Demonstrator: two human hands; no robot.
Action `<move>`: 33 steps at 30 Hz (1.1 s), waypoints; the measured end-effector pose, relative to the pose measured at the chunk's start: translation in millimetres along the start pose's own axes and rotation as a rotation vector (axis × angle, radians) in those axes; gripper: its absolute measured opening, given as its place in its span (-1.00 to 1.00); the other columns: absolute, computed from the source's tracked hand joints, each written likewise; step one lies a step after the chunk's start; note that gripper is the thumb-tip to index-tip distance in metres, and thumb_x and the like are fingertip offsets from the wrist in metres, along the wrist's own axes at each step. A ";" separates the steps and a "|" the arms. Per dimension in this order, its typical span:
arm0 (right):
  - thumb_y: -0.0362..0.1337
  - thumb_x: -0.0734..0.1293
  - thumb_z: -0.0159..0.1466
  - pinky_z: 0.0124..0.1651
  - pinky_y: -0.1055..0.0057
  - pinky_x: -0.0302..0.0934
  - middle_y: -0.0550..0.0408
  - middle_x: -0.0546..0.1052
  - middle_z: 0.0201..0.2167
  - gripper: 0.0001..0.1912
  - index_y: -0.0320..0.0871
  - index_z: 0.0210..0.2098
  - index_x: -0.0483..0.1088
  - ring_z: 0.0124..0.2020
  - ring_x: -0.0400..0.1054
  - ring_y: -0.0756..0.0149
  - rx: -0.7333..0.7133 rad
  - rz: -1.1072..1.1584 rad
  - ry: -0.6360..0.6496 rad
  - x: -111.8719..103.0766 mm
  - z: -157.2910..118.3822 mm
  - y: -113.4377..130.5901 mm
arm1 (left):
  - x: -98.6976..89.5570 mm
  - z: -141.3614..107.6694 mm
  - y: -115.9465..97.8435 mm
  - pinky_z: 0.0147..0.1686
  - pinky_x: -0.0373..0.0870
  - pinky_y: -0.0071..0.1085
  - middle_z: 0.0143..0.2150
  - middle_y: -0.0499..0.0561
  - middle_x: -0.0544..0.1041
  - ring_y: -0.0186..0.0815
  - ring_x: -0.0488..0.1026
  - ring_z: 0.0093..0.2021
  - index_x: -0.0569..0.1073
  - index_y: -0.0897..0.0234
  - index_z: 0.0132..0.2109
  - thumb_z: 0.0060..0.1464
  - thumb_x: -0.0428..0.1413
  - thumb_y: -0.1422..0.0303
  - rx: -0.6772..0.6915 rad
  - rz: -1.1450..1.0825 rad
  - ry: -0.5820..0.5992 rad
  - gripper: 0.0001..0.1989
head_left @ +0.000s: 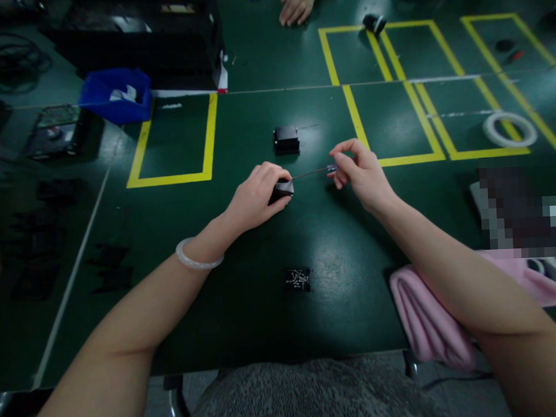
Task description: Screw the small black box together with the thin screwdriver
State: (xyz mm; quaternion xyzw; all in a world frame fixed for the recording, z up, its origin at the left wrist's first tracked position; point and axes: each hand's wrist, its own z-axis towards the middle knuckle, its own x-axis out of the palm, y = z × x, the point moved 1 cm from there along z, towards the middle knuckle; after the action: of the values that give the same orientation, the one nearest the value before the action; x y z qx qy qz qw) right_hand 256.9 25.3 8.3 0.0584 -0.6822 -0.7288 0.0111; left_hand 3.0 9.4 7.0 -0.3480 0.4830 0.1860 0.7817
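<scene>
So the small black part (284,188) is gripped by the left hand (259,196), fingers and thumb wrapped round its sides, just on the wearer's side of the black block (286,140), which is the landmark here. The screwdriver (311,172) is pinched at its handle by the right hand (359,171), other fingers kinda loosely curled, near the block's right side. Bare green table (344,236) is left between the black part and the screw tray (298,280), which is set nearer the wearer than the block, with the table's near edge beyond it. A yellow-taped outline (205,138) is seen left of the block. The screwdriver's long axis is laid roughly left-right, tip pointed left at the part; the part's own long axis can't be told, being mostly covered.
</scene>
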 end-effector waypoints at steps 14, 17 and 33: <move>-0.05 0.38 0.41 -0.27 0.34 0.38 0.40 0.16 -0.72 -0.76 -0.04 -0.24 0.34 -0.66 0.23 0.48 0.015 -0.010 0.026 -1.6 0.6 -1.0 | 0.6 0.2 0.2 0.09 0.45 -0.08 0.11 0.16 0.48 -0.06 0.42 0.11 0.33 0.23 0.11 0.30 0.12 0.37 -0.016 0.013 0.009 -0.73; -0.14 0.40 0.39 -0.28 0.33 0.38 0.38 0.26 -0.68 -0.82 -0.02 -0.19 0.32 -0.63 0.28 0.45 0.000 0.006 0.015 -1.6 0.7 -2.2 | 0.3 0.3 -0.1 0.09 0.45 -0.08 0.11 0.16 0.49 -0.05 0.42 0.11 0.33 0.23 0.11 0.29 0.12 0.37 -0.021 0.010 0.010 -0.72; -0.29 0.37 0.38 -0.27 0.33 0.36 0.39 0.29 -0.70 -0.91 -0.02 -0.19 0.35 -0.64 0.28 0.45 -0.009 0.018 -0.014 1.2 -0.4 -0.1 | -0.5 0.3 -0.5 0.08 0.45 -0.07 0.11 0.18 0.48 -0.04 0.43 0.10 0.33 0.24 0.11 0.31 0.11 0.36 -0.014 0.011 0.007 -0.73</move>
State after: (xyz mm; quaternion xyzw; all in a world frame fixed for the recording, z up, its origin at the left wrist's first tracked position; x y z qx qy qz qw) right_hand 255.8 24.8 8.0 0.0473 -0.6793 -0.7322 0.0130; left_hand 3.2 9.3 7.7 -0.3514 0.4862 0.1922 0.7766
